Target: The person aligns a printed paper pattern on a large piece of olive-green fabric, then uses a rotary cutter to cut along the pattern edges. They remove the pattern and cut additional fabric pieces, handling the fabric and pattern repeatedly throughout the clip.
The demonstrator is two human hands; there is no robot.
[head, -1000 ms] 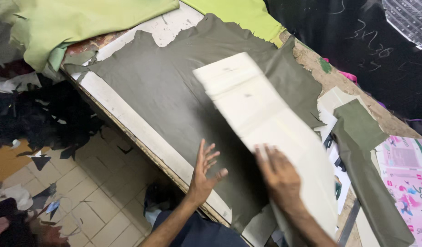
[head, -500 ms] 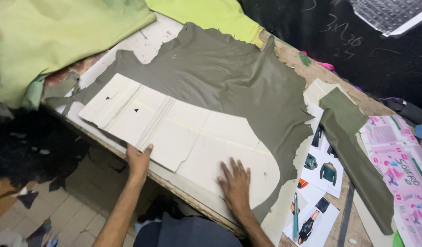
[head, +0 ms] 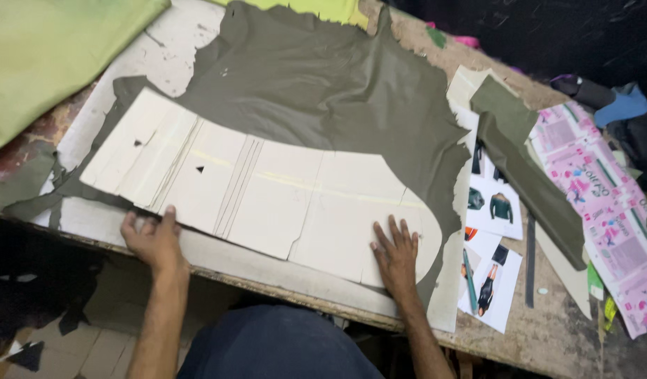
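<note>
A long cream cardboard pattern (head: 267, 189) lies unfolded across a sheet of olive-green leather (head: 323, 98) on the worn worktable (head: 548, 337). My left hand (head: 154, 238) rests flat at the pattern's near left edge, fingers spread. Pressing flat on the rounded right end of the pattern is my right hand (head: 396, 253), also with fingers apart. Neither hand grips anything.
Lime-green fabric (head: 50, 49) hangs over the table's far left. A narrow olive strip (head: 527, 168) lies at the right over printed garment pictures (head: 495, 210). A green pen (head: 469, 281), a dark ruler (head: 530, 260) and pink printed paper (head: 604, 210) lie further right.
The folded pattern has been opened out and laid flat along the leather. Both hands moved apart to its ends, and the view has come closer.
</note>
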